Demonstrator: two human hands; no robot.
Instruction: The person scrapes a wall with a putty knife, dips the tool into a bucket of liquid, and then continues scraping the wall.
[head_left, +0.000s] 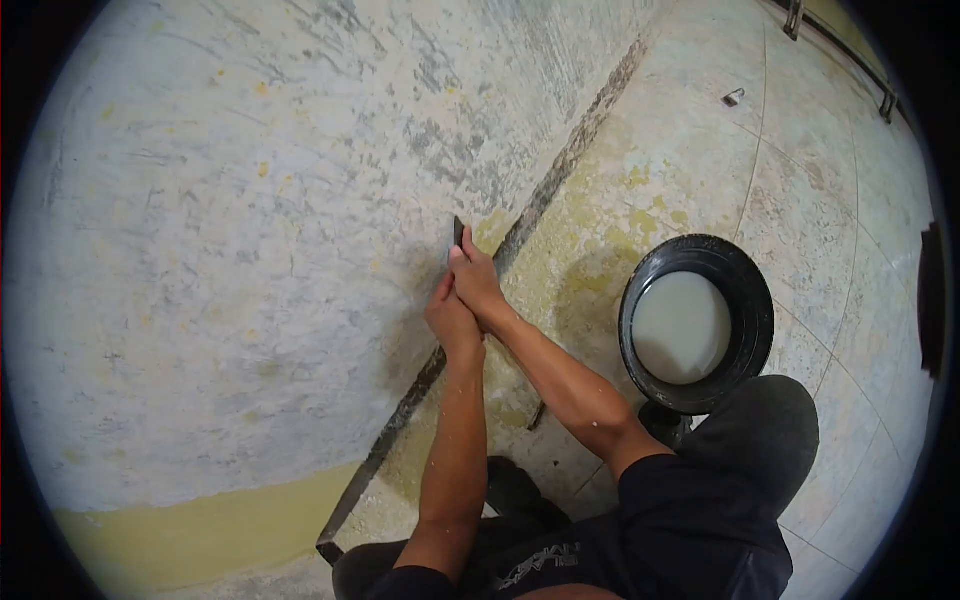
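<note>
Crouching in a dark shirt with pale lettering on the front, you have one bent knee out to your right and a dark shoe below your forearms. Both of your arms reach forward, specked with white, and your hands meet low against the wall. Your left hand is pressed up against your right one, its fingers bent; whether they also grip the handle, you cannot tell from here. Your right hand is closed around a scraper, thumb along it, with the dark end sticking out past your fingers at the wall, just above the dark strip along its foot. Near your right forearm a short dark stick lies on the floor. To your right, just beyond your knee, stands a black bucket with whitish liquid in it. Yellowish crumbs and flakes are scattered between the bucket and the strip. The wall rises on your left, white with grey patches and yellow flecks, and a yellow band runs low along it. Farther off, a small metal piece lies on the tiles, and a dark rail crosses the top right corner.
</note>
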